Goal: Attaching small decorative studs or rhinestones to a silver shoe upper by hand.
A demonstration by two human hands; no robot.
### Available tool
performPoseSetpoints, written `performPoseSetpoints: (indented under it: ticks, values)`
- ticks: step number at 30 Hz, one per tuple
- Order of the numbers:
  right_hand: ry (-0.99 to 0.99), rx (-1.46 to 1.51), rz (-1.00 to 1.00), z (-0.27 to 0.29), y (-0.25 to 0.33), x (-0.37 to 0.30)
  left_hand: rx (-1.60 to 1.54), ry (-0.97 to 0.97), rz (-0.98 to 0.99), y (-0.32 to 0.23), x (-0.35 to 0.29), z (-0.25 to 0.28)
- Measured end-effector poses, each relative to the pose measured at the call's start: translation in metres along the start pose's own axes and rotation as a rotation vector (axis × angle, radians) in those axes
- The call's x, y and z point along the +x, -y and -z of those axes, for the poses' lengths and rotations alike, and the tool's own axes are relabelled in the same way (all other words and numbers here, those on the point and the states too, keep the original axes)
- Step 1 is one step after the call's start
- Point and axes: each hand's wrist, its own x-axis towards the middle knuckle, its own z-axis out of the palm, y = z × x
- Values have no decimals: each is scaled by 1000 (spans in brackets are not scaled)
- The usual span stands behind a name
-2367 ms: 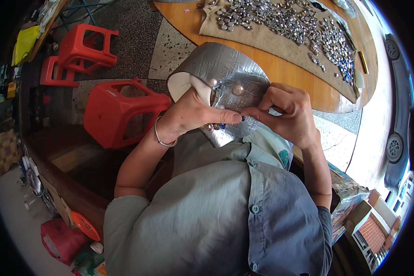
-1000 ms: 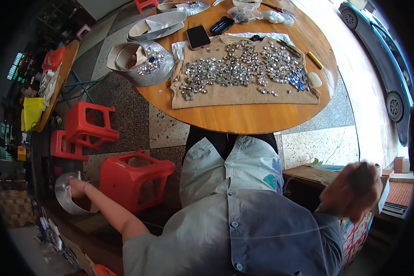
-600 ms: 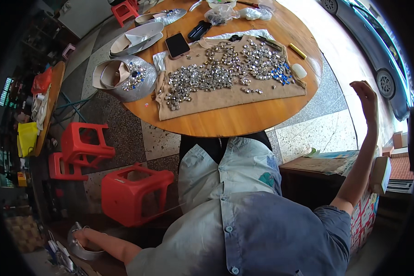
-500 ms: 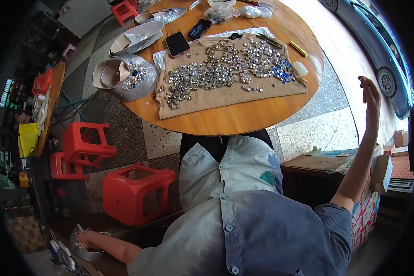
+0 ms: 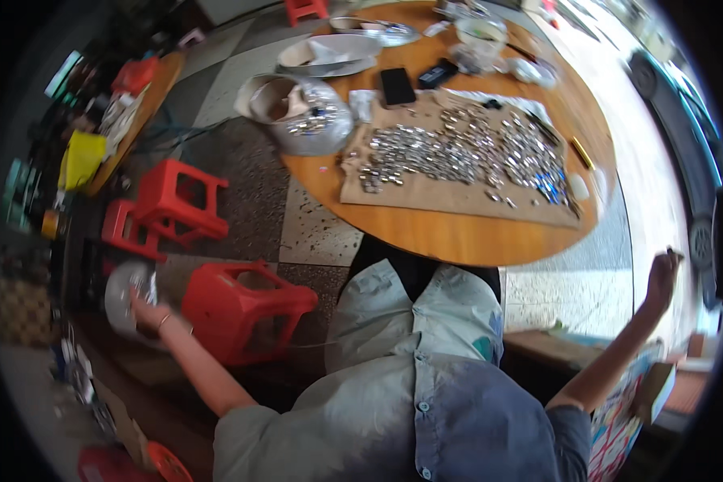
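Note:
At the lower left, my left hand (image 5: 146, 313) grips a rounded silver piece (image 5: 123, 299) by its edge; it resembles the silver shoe uppers on the table. My right hand (image 5: 661, 279) is raised at the far right, away from the table, its fingers drawn together; anything in them is too small to make out. Many silver and some blue rhinestones (image 5: 426, 153) lie on a tan cloth (image 5: 458, 201) on the round wooden table (image 5: 426, 229). A silver shoe upper (image 5: 317, 145) with a rhinestone cluster stands at the table's left edge, and another silver upper (image 5: 337, 56) lies behind it.
A black phone (image 5: 398, 86), a dark case (image 5: 438, 74), a plastic tub (image 5: 482, 36) and a gold tube (image 5: 584, 153) are on the table. Red stools (image 5: 245, 309) stand at the left. A cardboard-topped box (image 5: 538, 349) is by my right side, and a car (image 5: 683, 120) beyond.
My left hand has risen and swung forward with the silver piece. My right hand has come lower, its fingers now drawn together. The view has shifted, so the table sits further right.

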Motion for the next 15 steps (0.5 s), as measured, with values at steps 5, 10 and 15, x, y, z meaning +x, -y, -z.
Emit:
performPoseSetpoints:
  ticks: [5, 10, 15]
  values:
    - [141, -439, -76, -220, -229, -94, -1138, 560, 216, -97, -76, 5]
    - [519, -786, -185, -377, -390, -169, -1183, 820, 71, -146, -179, 20]
    - [776, -1031, -178, -400, -453, -191, -1160, 872, -52, -164, -228, 1]
